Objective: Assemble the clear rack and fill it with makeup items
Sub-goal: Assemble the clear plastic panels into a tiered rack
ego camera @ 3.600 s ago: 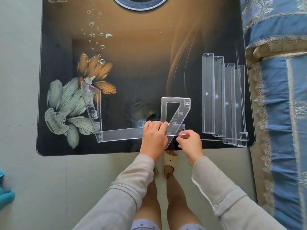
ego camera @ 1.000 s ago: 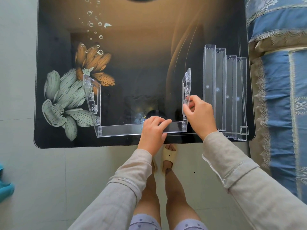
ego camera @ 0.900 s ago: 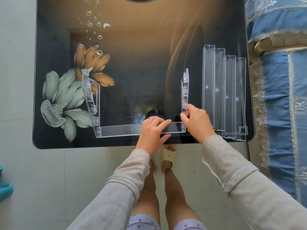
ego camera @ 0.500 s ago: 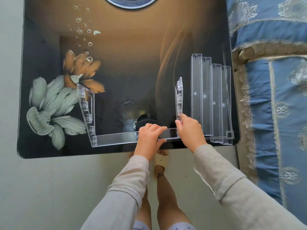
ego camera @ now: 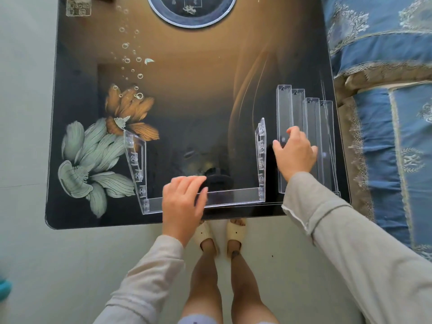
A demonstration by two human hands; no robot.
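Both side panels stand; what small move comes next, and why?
Probably the right hand grips the leftmost clear shelf and carries it between the side panels: it rests on that shelf, the left hand rests on the front bar, and only that bar joins the panels.

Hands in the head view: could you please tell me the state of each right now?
Left hand: open, fingers resting on the rack's front rail.
Right hand: on the loose clear strips; grip cannot be told.

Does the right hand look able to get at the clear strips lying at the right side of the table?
Probably yes: the right hand is over the clear strips, fingers apparently touching them, with nothing between. The rack's upright side panel stands apart to its left.
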